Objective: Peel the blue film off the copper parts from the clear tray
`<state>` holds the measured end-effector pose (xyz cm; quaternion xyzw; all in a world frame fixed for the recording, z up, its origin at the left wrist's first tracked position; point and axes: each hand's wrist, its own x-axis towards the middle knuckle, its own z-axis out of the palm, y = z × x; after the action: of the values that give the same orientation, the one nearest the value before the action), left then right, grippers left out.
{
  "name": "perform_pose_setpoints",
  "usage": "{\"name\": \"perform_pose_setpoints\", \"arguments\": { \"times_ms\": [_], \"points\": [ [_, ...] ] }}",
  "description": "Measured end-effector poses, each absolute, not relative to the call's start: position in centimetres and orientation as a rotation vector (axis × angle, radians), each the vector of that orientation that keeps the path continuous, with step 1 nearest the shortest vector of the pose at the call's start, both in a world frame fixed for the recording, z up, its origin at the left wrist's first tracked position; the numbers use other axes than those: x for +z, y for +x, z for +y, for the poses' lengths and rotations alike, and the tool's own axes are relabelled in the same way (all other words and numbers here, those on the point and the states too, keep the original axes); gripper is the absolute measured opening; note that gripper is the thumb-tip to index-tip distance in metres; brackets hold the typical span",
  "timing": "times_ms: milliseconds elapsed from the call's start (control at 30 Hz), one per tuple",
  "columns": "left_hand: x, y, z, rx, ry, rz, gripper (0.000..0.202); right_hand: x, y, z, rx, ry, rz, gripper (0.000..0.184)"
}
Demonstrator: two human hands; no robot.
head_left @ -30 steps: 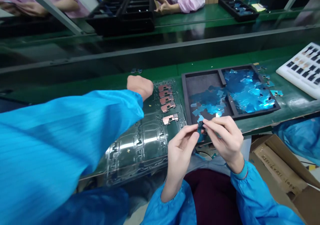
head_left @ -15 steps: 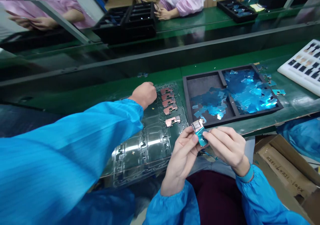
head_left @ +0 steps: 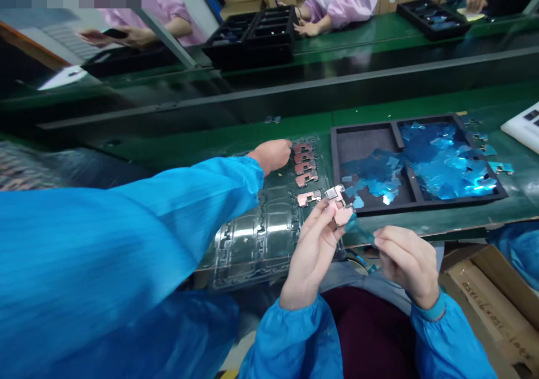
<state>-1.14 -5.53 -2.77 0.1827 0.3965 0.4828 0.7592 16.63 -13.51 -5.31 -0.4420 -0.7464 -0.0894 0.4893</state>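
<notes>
Left hand with fingers pinched on a copper part, long axis running near to far, blue film stretching right into the pinched fingers of the right hand, five copper pieces in a clear plastic tray, co-worker's hand just beside them

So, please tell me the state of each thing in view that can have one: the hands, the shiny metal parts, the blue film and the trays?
Left hand, pinching the part
Copper-coloured metal part, held up, with a silver-coloured area
Right hand, pinching the film
Thin blue film, stretched between part and fingers
Clear plastic blister tray, holding a row of copper-coloured parts
Black rectangular tray, holding heaped blue film scraps
Co-worker's hand, curled above the blister tray
</notes>
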Motion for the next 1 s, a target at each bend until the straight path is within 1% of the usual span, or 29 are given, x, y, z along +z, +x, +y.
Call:
{"name": "perform_pose_setpoints", "arguments": {
  "times_ms": [67,133,200,267,300,467,567,700,867,1000],
  "points": [
    [-3.0,-1.2,-5.2,1.13,0.428,0.897,0.028,-5.5,16.8,-13.4,-0.217,-1.145,-1.708,0.025],
    [-3.2,-1.3,-5.0,1.189,0.47,0.931,0.03,-5.5,17.1,-12.6,-0.292,-1.239,-1.537,0.024],
    [-3.4,-1.4,-5.0,1.208,0.516,0.967,0.03,-5.4,17.7,-10.9,-0.375,-1.339,-1.368,0.019],
    [-3.4,-1.5,-5.1,1.205,0.569,1.007,0.029,-5.3,18.6,-8.6,-0.384,-1.457,-1.278,0.012],
    [-3.4,-1.7,-5.2,1.199,0.605,1.029,0.028,-5.4,19.2,-7.4,-0.354,-1.532,-1.279,0.013],
    [-3.1,-4.4,-5.1,1.145,1.012,1.255,0.023,-6.4,21.6,-3.8,-0.222,-1.822,-1.475,0.044],
    [-3.1,-7.1,-4.2,1.069,1.339,1.388,0.019,-7.0,21.8,-4.1,-0.195,-1.827,-1.53,0.055],
    [-3.9,-9.1,-2.8,0.89,1.612,1.501,0.015,-7.2,20.8,-5.4,-0.136,-1.739,-1.511,0.055],
    [-5.2,-8.7,-1.8,0.817,1.506,1.428,0.015,-6.2,20.4,-7.6,-0.058,-1.664,-1.531,0.05],
    [-5.6,-8.3,-1.3,0.757,1.535,1.39,0.013,-4.8,22.4,-9.7,-0.102,-1.673,-1.464,0.046]
  ]
}}
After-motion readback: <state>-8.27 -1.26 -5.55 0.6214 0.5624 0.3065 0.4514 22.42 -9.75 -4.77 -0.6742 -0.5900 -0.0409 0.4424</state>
